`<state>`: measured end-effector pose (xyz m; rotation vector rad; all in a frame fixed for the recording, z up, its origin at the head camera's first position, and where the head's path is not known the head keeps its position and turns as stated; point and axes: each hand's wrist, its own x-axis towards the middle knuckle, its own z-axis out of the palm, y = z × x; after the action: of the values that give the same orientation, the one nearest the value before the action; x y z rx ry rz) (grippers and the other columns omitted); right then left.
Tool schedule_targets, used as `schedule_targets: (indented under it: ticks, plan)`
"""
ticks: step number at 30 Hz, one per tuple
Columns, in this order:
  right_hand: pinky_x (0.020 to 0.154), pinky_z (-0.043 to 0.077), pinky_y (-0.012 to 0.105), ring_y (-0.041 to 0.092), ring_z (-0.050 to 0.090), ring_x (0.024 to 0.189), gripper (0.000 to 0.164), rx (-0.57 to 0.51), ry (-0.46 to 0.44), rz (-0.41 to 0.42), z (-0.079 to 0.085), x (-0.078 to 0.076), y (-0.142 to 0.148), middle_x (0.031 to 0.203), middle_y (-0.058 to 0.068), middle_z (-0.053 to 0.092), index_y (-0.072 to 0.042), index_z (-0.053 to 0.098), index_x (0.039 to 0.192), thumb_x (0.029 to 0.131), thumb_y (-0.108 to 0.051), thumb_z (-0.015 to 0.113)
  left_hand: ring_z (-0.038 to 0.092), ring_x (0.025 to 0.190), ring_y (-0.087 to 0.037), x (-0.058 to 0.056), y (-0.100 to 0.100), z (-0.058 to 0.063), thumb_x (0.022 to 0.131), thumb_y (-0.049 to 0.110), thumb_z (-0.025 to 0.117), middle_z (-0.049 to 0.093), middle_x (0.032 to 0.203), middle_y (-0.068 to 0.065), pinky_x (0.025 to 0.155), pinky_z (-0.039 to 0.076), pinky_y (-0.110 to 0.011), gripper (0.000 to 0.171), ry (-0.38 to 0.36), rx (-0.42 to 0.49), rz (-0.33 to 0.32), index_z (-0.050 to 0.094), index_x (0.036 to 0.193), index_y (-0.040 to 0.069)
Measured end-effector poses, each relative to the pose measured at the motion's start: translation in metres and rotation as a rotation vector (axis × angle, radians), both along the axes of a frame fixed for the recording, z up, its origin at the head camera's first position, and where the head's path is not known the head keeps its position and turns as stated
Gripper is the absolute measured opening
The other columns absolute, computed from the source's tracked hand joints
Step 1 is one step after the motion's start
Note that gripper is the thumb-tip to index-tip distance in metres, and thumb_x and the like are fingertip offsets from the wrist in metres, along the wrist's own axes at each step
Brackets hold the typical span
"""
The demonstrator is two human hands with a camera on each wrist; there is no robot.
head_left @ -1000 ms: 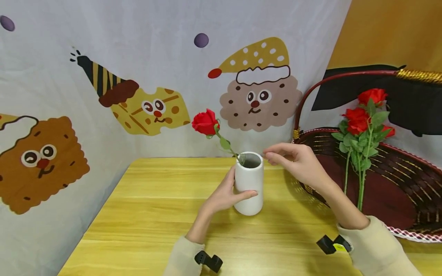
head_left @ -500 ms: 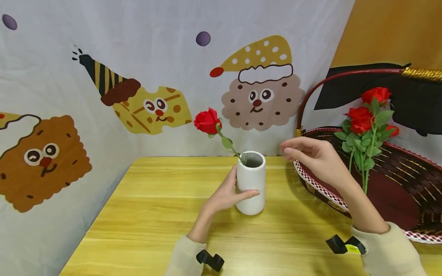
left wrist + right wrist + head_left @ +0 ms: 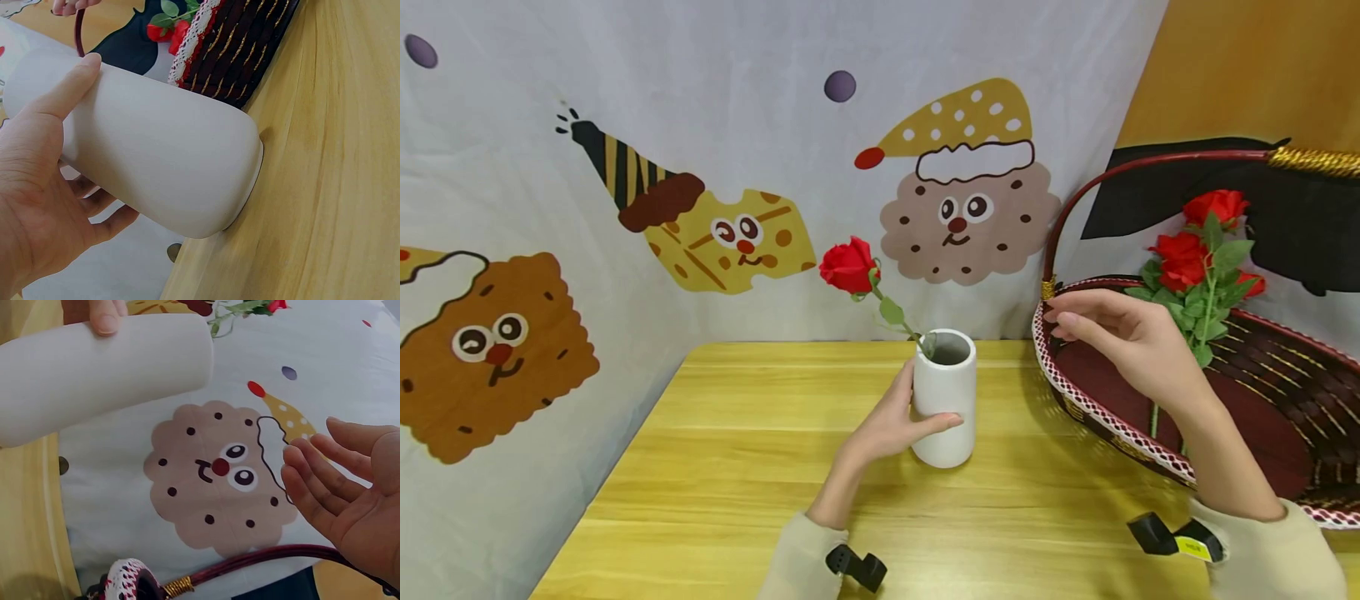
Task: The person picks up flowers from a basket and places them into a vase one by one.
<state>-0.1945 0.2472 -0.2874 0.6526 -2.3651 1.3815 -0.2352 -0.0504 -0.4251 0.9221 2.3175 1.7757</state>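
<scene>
1. The left hand (image 3: 891, 427) was curled around the white vase (image 3: 947, 387), which stood upright on the table (image 3: 737, 450)
2. One rose (image 3: 848, 267) leaned from its mouth, so a steady grip seemed important
3. The right hand (image 3: 1138, 350), loosely bent, held nothing near the basket (image 3: 1107, 431), whose roses (image 3: 1183, 260) probably needed gentle touch

Head view looked forward and down from above the table (image 3: 737, 467) — vase (image 3: 951, 383) at five o'clock. Left wrist view, tipped sideways, sat close on vase; right wrist view faced backdrop (image 3: 103, 512) — sharing vase, at ten.
</scene>
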Motion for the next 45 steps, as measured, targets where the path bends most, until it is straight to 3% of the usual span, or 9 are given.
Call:
schedule_targets:
  ticks: [5,13,21,29,34,41,45]
  plan:
    - [0.080,0.053,0.016,0.011,0.070,0.091,0.023,-0.001,0.004,-0.032,0.002,0.003,0.010,0.110,-0.002,0.072,-0.002,0.068,0.123,0.100,-0.004,0.063,0.051,0.125,-0.011,0.000,0.000,0.000,0.088,0.031,0.081,0.049,0.138,0.011,0.110,0.039,-0.043,0.086,-0.001,-0.004,0.001,0.027,0.154,0.031]
    - [0.084,0.052,0.015,0.010,0.070,0.094,0.025,-0.028,0.016,-0.074,0.004,0.007,0.024,0.114,0.000,0.071,0.001,0.066,0.124,0.100,-0.002,0.061,0.052,0.124,-0.012,0.000,0.000,-0.001,0.088,0.030,0.081,0.049,0.137,0.009,0.109,0.040,-0.043,0.086,-0.001,0.002,-0.003,0.027,0.154,0.030]
    - [0.087,0.050,0.013,0.013,0.070,0.094,0.026,-0.164,0.031,-0.075,0.004,0.010,0.039,0.112,0.004,0.072,0.008,0.064,0.124,0.098,0.004,0.061,0.052,0.125,-0.012,0.000,-0.001,-0.001,0.088,0.031,0.081,0.049,0.138,0.009,0.109,0.040,-0.043,0.086,-0.012,-0.006,0.006,0.026,0.154,0.030]
    - [0.087,0.047,0.011,0.009,0.068,0.093,0.026,-0.167,0.096,-0.285,0.004,0.014,0.050,0.105,-0.003,0.074,0.006,0.066,0.123,0.098,-0.002,0.064,0.052,0.124,-0.012,0.001,0.000,-0.001,0.088,0.032,0.081,0.049,0.137,0.010,0.109,0.040,-0.043,0.086,-0.009,-0.005,0.004,0.026,0.153,0.030]
    - [0.087,0.047,0.010,0.009,0.068,0.093,0.028,-0.267,0.133,-0.311,0.004,0.015,0.062,0.105,-0.003,0.074,0.008,0.065,0.125,0.098,0.002,0.063,0.052,0.124,-0.011,0.001,0.000,-0.001,0.088,0.032,0.081,0.049,0.137,0.010,0.109,0.040,-0.043,0.086,-0.007,-0.002,0.002,0.025,0.154,0.031]
    - [0.085,0.049,0.013,0.015,0.068,0.087,0.029,-0.547,0.161,-0.182,0.001,0.012,0.076,0.102,0.006,0.074,0.015,0.061,0.124,0.096,0.006,0.062,0.052,0.125,-0.011,0.001,0.000,-0.001,0.088,0.033,0.081,0.049,0.138,0.011,0.109,0.040,-0.044,0.085,-0.006,-0.003,0.002,0.026,0.154,0.033]
    - [0.084,0.050,0.014,0.016,0.070,0.086,0.031,-0.631,0.154,-0.174,-0.003,0.009,0.084,0.100,0.008,0.074,0.016,0.060,0.125,0.095,0.006,0.063,0.051,0.125,-0.011,0.001,0.000,-0.001,0.088,0.032,0.081,0.049,0.138,0.010,0.109,0.040,-0.044,0.086,-0.002,-0.005,0.002,0.025,0.154,0.032]
